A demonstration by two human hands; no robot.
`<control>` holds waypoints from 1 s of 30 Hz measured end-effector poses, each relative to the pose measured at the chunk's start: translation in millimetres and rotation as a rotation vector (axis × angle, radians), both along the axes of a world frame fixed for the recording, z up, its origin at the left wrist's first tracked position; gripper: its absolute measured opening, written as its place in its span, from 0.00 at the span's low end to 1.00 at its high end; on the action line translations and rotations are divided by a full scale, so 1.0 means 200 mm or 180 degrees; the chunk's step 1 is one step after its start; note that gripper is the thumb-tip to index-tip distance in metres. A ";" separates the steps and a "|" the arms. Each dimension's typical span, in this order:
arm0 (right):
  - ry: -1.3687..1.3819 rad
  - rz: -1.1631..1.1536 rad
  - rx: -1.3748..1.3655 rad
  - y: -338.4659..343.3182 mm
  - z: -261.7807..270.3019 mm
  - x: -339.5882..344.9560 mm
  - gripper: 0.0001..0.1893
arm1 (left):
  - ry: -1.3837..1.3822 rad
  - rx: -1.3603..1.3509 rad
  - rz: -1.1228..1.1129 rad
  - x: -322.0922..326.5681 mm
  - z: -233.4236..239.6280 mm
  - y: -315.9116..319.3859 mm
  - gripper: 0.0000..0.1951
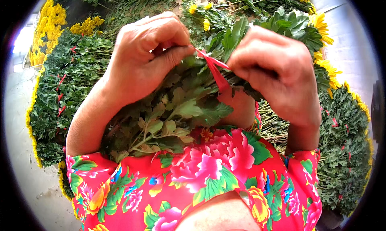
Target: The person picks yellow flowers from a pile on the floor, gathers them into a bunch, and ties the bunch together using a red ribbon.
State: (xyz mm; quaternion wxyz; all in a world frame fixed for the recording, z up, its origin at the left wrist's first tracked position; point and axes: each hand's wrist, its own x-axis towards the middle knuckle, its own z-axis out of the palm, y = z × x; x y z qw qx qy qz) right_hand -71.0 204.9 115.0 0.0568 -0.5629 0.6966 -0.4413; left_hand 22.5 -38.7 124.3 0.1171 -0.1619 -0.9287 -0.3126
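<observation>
A red plastic tie strip (220, 78) goes around a bunch of leafy chrysanthemum stems (187, 105) that lies across the lap. My left hand (150, 54) pinches one end of the strip between thumb and fingers, above the bunch. At the right, my right hand (274, 71) grips the other end, and the strip is stretched between the two hands, crossing over itself. Yellow flower heads (328, 71) show at the bunch's right end, beyond my right hand. Part of the stems is hidden beneath the hands.
Tied chrysanthemum bunches (75, 95) are stacked at the left, their yellow blooms along the outer edge. Another stack (340, 146) stands at the right. Loose stems (129, 4) and a few yellow flowers (206, 24) lie ahead. Pale floor (24, 125) shows at the far left.
</observation>
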 end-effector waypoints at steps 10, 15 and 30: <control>0.0189 -0.0028 0.0276 0.11 0.00 0.07 0.08 | -0.1026 0.0384 0.0080 -0.02 -0.04 -0.06 0.10; -0.0405 -0.0028 0.0192 0.13 -0.01 0.03 0.05 | -0.2346 0.2578 0.0064 -0.04 0.09 0.03 0.12; 0.0596 -0.0514 -0.0355 -0.13 0.07 0.00 0.09 | -0.2048 0.3205 0.0319 0.02 -0.02 0.14 0.08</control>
